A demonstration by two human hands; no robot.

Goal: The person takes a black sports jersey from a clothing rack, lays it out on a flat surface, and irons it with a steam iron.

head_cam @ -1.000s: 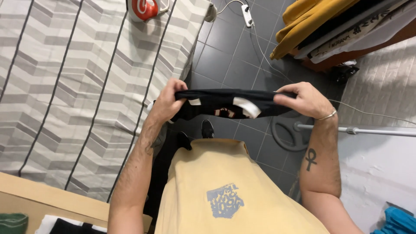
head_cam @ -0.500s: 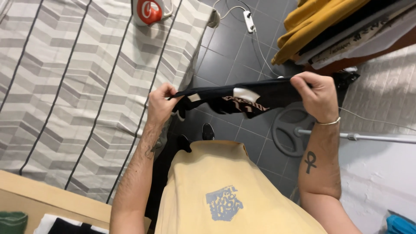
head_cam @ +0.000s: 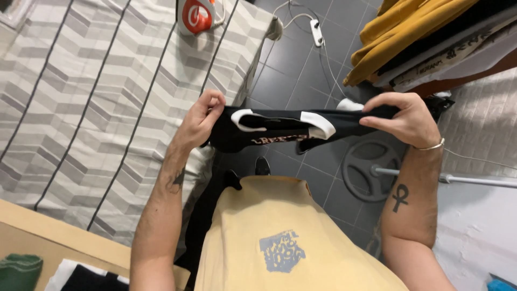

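Now we keep both sets of fingers pinched on the black garment [head_cam: 293,126], left hand [head_cam: 200,119] and right hand [head_cam: 403,118] pulling it taut and level beside the ironing board's [head_cam: 97,91] edge.

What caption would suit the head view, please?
Both hands, left and right, stretch a black garment beside an ironing board.
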